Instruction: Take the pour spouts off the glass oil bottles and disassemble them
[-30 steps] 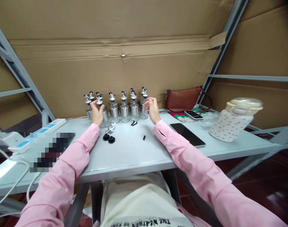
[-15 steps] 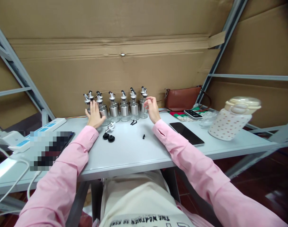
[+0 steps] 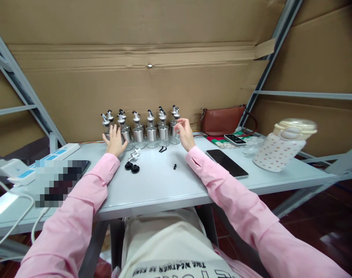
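Several glass oil bottles [image 3: 151, 134] with steel bands and black-and-silver pourer tops stand in rows against the cardboard. My left hand [image 3: 115, 142], fingers spread, is at the left end of the rows and partly covers a bottle there. At the right end, my right hand [image 3: 185, 134] is beside the last bottle [image 3: 174, 133], its fingers loosely curved and apart; whether it touches the glass I cannot tell. On the table in front lie silver pourer spouts [image 3: 134, 155], two black round stoppers [image 3: 134, 168], two thin black flip levers [image 3: 162, 149] and tiny black pieces [image 3: 175, 166].
A dark phone [image 3: 226, 163] lies right of my right forearm. Behind it are a brown bag [image 3: 223, 120] and a small white-edged device [image 3: 234, 139]. A dotted water bottle [image 3: 278, 148] stands far right. A power strip [image 3: 45, 164] with white cables lies left, near a blurred-out dark device.
The whole view has shifted very slightly. Both hands stay at the two ends of the bottle rows, and the loose parts lie as before.
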The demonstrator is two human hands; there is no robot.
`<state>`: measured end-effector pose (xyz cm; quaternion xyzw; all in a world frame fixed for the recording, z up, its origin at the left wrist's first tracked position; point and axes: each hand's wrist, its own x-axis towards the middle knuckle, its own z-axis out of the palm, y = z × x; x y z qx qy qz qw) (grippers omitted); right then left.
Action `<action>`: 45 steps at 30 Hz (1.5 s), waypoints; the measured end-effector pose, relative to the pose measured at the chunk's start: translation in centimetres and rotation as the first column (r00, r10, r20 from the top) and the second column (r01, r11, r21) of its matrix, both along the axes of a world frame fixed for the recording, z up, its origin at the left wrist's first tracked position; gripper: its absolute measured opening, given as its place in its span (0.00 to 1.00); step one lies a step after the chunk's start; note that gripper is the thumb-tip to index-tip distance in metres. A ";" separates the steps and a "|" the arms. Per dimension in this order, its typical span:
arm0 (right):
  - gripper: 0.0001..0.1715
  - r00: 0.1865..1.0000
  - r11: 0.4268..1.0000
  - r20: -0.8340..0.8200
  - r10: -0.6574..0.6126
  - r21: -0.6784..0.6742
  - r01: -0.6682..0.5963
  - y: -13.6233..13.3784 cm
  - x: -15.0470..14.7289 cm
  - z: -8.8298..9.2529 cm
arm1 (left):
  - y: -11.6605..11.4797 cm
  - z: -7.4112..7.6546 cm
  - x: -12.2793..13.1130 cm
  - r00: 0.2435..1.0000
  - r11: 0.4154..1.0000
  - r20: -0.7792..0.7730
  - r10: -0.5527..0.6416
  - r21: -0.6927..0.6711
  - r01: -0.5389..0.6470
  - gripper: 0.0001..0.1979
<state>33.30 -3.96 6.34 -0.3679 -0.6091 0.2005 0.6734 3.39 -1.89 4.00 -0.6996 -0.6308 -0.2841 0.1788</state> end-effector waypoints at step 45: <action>0.10 0.929 0.997 0.367 -0.041 0.079 0.013 -1.0 -0.5 -0.2 | -1.2 -0.7 0.8 0.904 0.841 -0.026 -0.426 -0.380 0.385 0.13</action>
